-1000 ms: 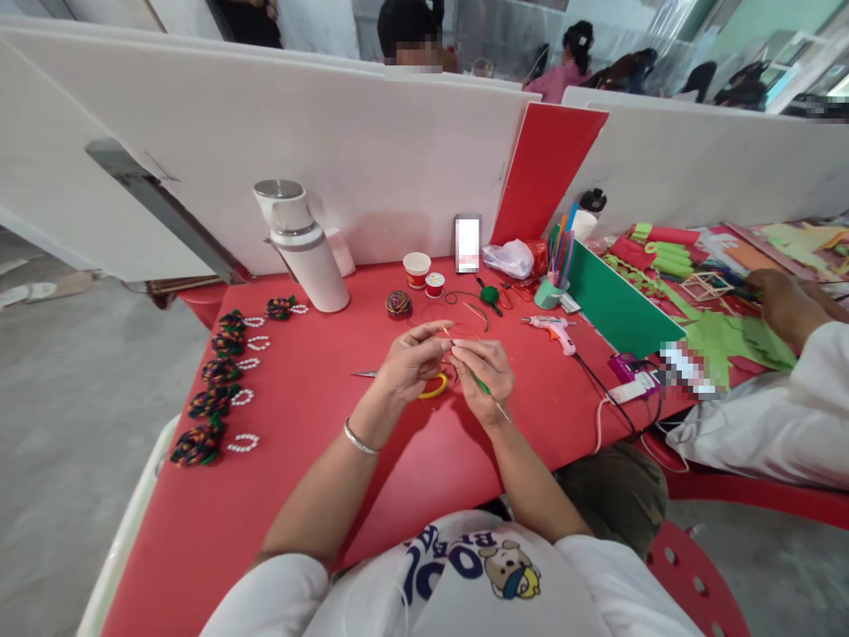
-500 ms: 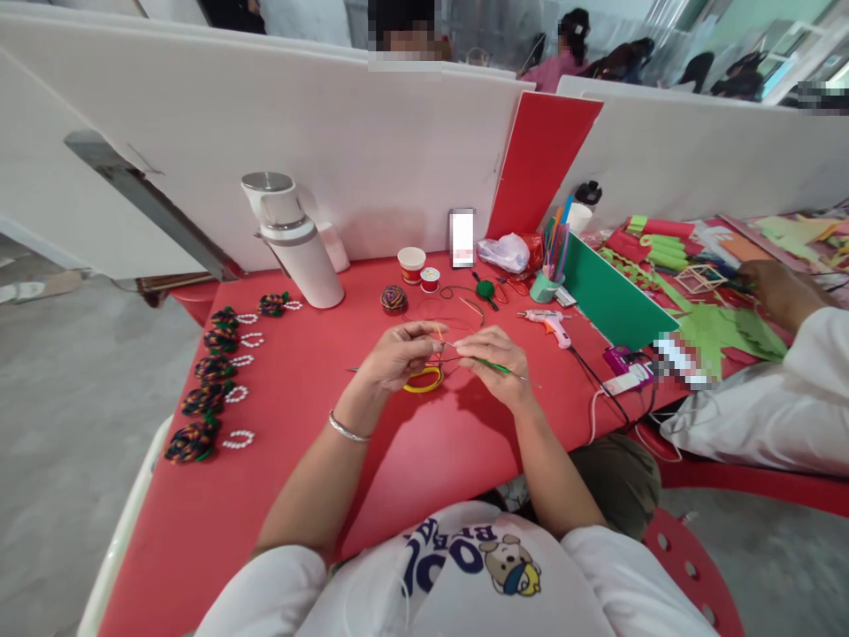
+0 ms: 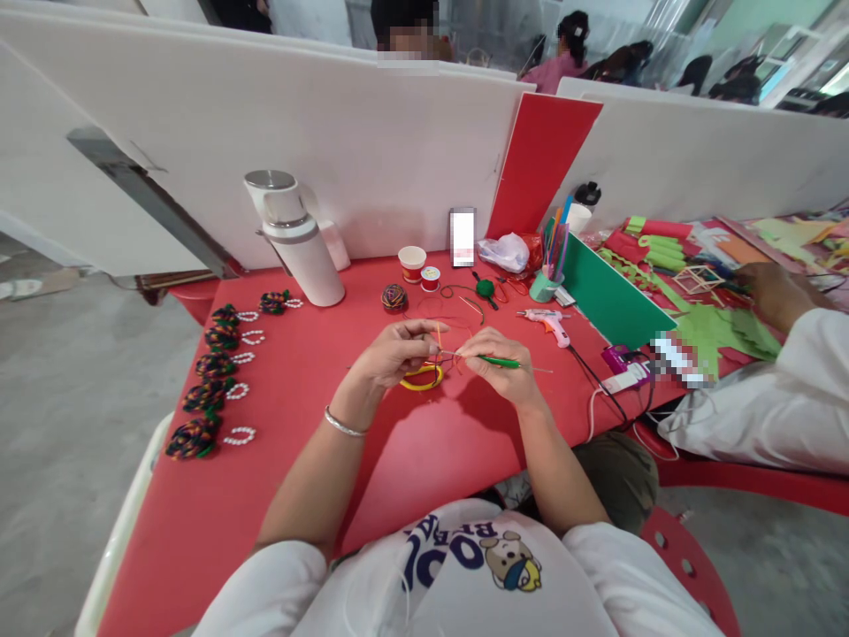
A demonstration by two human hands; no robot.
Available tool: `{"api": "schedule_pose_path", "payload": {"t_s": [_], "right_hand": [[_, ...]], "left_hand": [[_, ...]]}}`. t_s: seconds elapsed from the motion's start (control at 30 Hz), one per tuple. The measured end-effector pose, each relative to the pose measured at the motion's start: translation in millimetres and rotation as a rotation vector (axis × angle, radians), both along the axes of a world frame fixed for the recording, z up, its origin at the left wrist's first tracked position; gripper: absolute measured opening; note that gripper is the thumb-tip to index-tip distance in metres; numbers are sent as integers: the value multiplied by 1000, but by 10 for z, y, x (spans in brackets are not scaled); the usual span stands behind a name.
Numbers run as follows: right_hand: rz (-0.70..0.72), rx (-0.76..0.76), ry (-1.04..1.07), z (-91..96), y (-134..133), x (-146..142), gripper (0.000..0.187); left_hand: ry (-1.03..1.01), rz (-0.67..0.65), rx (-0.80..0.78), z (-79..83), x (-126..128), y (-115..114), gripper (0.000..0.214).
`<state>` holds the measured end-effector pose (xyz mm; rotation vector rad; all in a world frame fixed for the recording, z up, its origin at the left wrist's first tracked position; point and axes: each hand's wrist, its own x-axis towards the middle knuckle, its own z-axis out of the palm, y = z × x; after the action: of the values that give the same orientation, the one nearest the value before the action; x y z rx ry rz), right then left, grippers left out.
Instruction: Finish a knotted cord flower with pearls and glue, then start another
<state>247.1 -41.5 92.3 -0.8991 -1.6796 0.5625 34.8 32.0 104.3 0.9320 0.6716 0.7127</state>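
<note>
Over the red table, my left hand is pinched on thin coloured threads that stick up between its fingertips. My right hand is closed on a thin crochet hook with a green grip, lying almost level, its tip meeting the threads at my left fingertips. A yellow ring lies on the table just below both hands.
A row of several multicoloured yarn flowers with bead loops lines the left side. A white flask, yarn ball, paper cup, glue gun and pen cup stand behind. A co-worker's hand works over green paper at right.
My right hand has swung the hook from pointing down and right to lying almost level. Both hands have stayed close together above the yellow ring.
</note>
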Motion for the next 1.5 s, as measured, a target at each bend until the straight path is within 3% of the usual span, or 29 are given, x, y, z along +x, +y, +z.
{"api": "schedule_pose_path", "payload": {"t_s": [0.13,0.33,0.43,0.53,0.67,0.77,1.1,1.27,1.37,1.5], "right_hand": [[-35,-9,150,-93,15,-124,13],[-404,194,1,-204,35,-354,12],[-528,307,-63,-244,37,-439,15],[-563,350,-56,-279,45,-494,18],[-412,374,15,-272,73,-424,16],[-247,306,25,-228,98,-264,13],[3,92,-35,-13,67,108,9],[124,-35,183,-142,70,45,14],[-41,-26,258,-237,60,-121,17],[-374,119,112,-246,24,-336,14]], "left_hand": [[-14,92,113,10,107,-82,50],[-1,426,307,-67,378,-244,64],[-44,498,277,-71,440,-281,63],[-122,413,143,-28,407,-275,61],[-161,172,-39,43,247,-200,53],[-140,77,-82,63,132,-127,49],[-46,28,-42,32,65,-46,40],[-33,22,20,17,112,-79,41],[-30,162,142,-9,221,-154,52],[-10,398,277,-40,400,-266,61]]}}
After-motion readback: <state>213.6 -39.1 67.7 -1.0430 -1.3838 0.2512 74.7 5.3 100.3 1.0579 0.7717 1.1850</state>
